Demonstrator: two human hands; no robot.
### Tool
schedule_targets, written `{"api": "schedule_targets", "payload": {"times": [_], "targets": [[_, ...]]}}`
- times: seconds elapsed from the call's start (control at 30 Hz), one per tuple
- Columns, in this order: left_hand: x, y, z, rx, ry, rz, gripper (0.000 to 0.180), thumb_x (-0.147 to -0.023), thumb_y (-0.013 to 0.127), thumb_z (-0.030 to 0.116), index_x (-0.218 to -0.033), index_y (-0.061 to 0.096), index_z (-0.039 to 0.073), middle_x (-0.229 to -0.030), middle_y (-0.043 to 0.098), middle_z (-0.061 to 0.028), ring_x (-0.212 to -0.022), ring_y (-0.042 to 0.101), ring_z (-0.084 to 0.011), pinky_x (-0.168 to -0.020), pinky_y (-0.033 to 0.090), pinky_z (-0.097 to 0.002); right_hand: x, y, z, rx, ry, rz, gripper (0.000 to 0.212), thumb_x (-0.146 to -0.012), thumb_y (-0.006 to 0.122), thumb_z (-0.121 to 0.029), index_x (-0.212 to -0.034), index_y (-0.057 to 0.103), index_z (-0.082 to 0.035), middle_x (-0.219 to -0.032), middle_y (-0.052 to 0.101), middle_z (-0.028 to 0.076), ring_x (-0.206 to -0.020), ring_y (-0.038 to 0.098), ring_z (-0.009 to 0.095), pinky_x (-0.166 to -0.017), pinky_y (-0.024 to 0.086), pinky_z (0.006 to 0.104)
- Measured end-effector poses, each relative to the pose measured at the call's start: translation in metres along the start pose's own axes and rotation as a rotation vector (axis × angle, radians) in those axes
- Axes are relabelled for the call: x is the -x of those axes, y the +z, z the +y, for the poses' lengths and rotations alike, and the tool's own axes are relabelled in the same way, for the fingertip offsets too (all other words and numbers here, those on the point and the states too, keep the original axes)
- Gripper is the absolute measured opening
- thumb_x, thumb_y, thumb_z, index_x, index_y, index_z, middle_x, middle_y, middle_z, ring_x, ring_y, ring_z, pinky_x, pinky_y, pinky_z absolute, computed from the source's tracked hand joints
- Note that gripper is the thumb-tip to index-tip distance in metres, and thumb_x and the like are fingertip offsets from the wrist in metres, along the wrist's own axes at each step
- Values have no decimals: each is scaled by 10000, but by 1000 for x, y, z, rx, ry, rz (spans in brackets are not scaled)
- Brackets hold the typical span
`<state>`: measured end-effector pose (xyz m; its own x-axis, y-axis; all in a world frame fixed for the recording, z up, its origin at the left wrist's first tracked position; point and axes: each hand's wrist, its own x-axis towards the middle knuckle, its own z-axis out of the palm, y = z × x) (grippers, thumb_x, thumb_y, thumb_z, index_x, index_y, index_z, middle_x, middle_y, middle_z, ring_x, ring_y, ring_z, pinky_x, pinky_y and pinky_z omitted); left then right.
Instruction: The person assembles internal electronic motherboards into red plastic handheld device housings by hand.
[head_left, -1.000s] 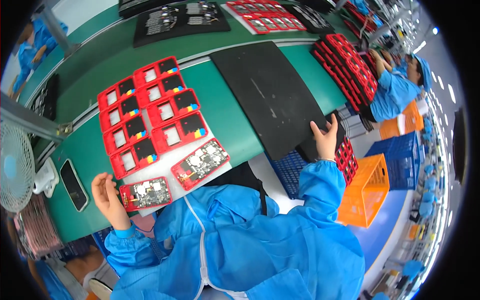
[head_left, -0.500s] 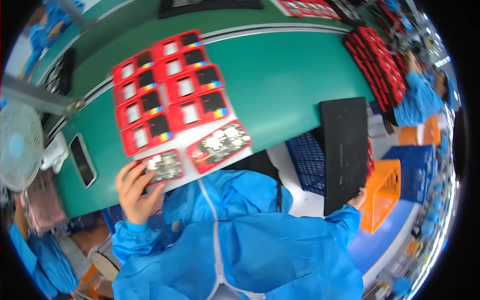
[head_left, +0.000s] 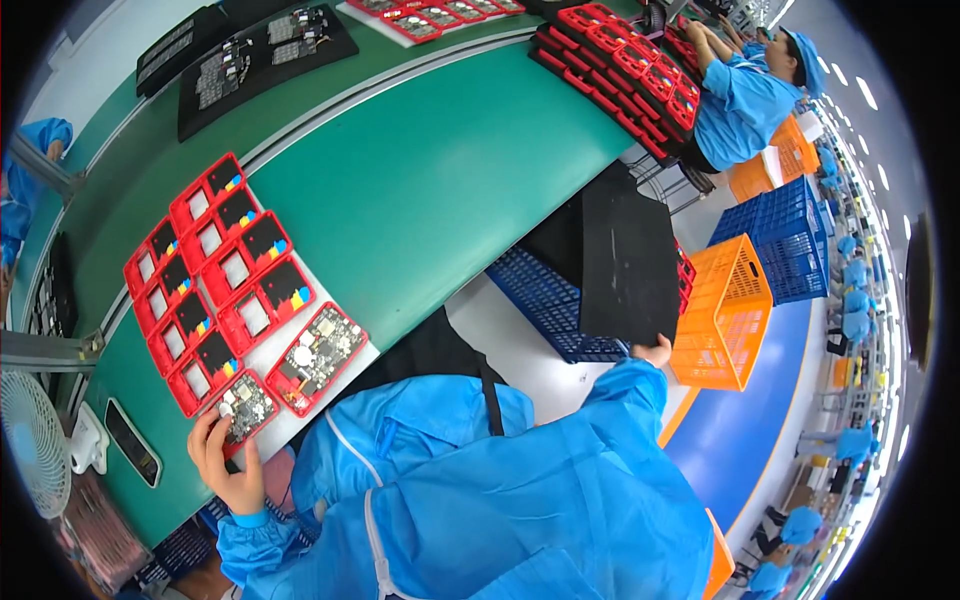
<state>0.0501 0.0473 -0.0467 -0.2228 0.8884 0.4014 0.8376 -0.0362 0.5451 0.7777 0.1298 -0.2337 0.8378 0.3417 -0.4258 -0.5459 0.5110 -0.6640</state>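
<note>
My left hand [head_left: 230, 468] is at the near corner of a white tray [head_left: 338, 383], its fingers and thumb curled around a red holder with a circuit board [head_left: 248, 408]. Beside it on the tray lies a larger circuit board [head_left: 322, 345] in another red holder. Beyond these, several red holders [head_left: 232, 268] form two rows, each with a black panel, a pale rectangle and coloured tabs. Out to the right, my right hand [head_left: 655, 351] grips the lower end of a black flat panel [head_left: 628, 265], which stands tilted over a blue crate [head_left: 560, 305].
A green bench [head_left: 420, 190] carries a phone [head_left: 132, 443] and a white fan [head_left: 35, 440] at left. Stacked red holders [head_left: 625, 75] fill its far right end, beside a co-worker in blue [head_left: 745, 105]. An orange crate [head_left: 722, 315] and blue crates [head_left: 775, 240] stand right.
The view has turned to the right, so the bench scene sits lower and further left. My left hand stays at the red holder, thumb closer in. My right hand still holds the black panel.
</note>
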Motion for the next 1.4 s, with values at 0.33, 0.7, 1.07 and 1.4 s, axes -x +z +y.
{"api": "schedule_targets", "payload": {"times": [0.33,0.7,1.07,1.4], "targets": [[9,-12,-22,42,-272,323,306,-967,551,77,-1264,559,6,-1311,551,-147,-1154,542,-260,-954,416,-372,1,90,110,995,-902,423,445,-825,800,-243,-1161,681,24,-1157,699,188,-1000,666,357,-943,520,423],[-6,-13,-28,5,-361,352,267,-908,590,23,-1174,579,12,-1201,587,-111,-897,560,-188,-791,430,-315,410,352,279,345,598,-1312,514,-1023,561,-307,-1395,459,32,-1351,542,208,-1239,557,301,-1029,487,433],[-7,-8,-20,-138,-415,340,282,-853,610,72,-1127,589,11,-1198,550,-154,-1033,552,-278,-795,431,-339,466,437,455,82,914,-770,1029,-910,691,-464,-1560,44,1,-1506,265,230,-1289,481,353,-1060,456,524],[-13,-12,-21,-220,-436,278,256,-871,596,110,-1112,590,24,-1274,520,-157,-1100,538,-268,-789,418,-314,473,478,488,343,659,-740,260,-872,744,-174,-945,523,-57,-945,561,68,-849,563,196,-671,552,389]]}}
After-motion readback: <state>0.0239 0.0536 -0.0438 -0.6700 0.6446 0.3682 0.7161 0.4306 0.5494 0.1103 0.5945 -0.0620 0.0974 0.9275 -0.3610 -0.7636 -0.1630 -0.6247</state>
